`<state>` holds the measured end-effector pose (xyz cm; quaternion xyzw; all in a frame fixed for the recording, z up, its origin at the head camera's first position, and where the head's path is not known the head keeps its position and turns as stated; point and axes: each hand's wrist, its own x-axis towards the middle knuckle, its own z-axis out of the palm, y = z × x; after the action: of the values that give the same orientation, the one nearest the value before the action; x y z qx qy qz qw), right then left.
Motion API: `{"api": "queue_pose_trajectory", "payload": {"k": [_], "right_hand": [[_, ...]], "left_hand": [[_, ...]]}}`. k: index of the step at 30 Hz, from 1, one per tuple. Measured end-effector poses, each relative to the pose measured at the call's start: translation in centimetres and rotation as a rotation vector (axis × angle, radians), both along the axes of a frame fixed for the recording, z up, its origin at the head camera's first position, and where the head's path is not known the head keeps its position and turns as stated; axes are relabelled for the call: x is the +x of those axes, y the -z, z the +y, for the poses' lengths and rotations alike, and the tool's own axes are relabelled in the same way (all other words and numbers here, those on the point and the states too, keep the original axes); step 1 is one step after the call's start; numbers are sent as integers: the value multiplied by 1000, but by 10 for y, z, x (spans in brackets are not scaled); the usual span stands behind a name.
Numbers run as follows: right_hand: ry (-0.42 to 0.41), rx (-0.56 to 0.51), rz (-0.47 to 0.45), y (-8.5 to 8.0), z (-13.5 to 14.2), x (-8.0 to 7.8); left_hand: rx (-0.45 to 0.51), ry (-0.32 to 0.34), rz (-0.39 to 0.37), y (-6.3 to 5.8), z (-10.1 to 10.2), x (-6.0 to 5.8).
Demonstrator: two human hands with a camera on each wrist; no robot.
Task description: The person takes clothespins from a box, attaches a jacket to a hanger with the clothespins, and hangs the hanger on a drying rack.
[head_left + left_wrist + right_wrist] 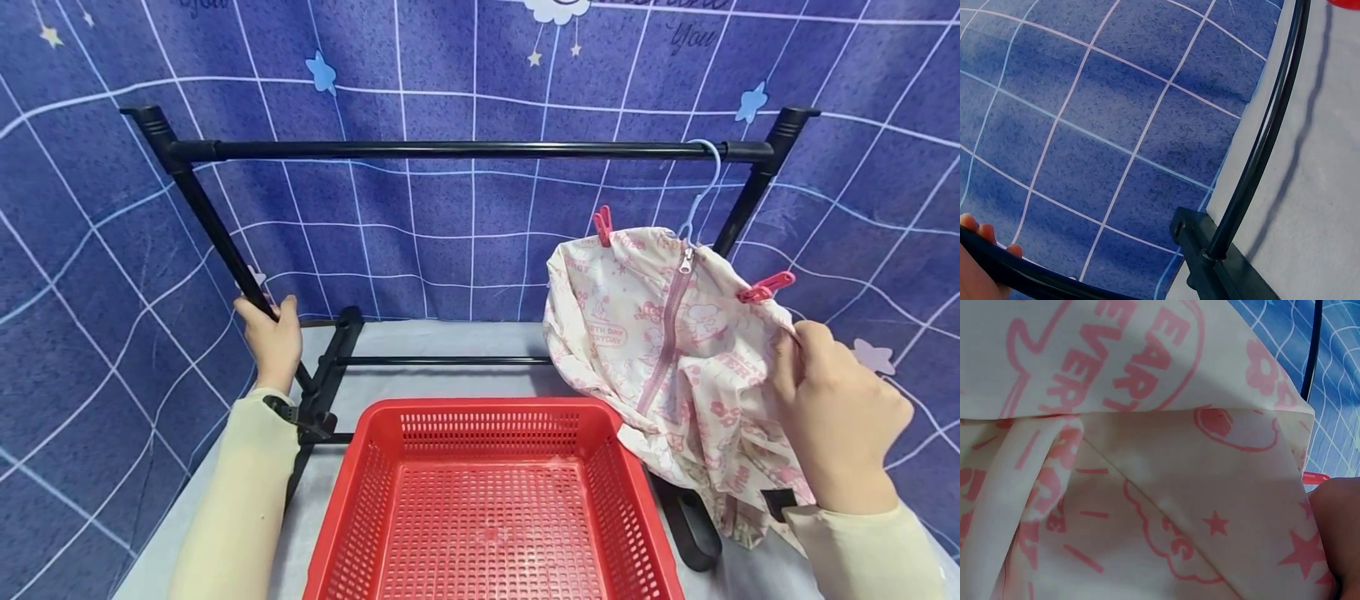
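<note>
A white jacket (705,333) with pink prints and a pink zipper hangs at the right end of the black rail (450,150) on a light blue hanger (705,187). Two red clothespins (767,287) clip its shoulders. My right hand (840,408) pinches the jacket's edge just below the right clothespin; in the right wrist view the printed cloth fills most of the picture. On the left, my left hand (273,337) grips the slanted black post (225,242) of the rack, its fingertips wrapped around the tube in the left wrist view.
A red perforated basket (480,405) stands on the white surface in front, with no items inside. The rack's black foot (337,342) and lower crossbar (442,361) lie behind and left of it. A blue gridded curtain (465,250) hangs behind.
</note>
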<state>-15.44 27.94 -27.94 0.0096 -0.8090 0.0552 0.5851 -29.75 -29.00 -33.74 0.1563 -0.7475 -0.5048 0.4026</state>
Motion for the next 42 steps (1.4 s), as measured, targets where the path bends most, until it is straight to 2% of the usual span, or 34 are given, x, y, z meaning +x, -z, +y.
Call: {"api": "queue_pose_trajectory", "payload": {"k": [13,23,32,38,42], "right_hand": [[-43,11,5,1,4,-2],[-45,15,99,-2,7,0],[-88,-74,228,-14,-10,6],[-109,-96,260,-16,-15,4],[-132,-98,251,-18,-17,3]], "left_hand": [[-11,18,-6,-2,-5,1],[-19,18,-22,-2,-5,0],[-34,15,14,-1,0,-2],[-34,44,46,-1,4,0],[-40,60,23,1,7,7]]}}
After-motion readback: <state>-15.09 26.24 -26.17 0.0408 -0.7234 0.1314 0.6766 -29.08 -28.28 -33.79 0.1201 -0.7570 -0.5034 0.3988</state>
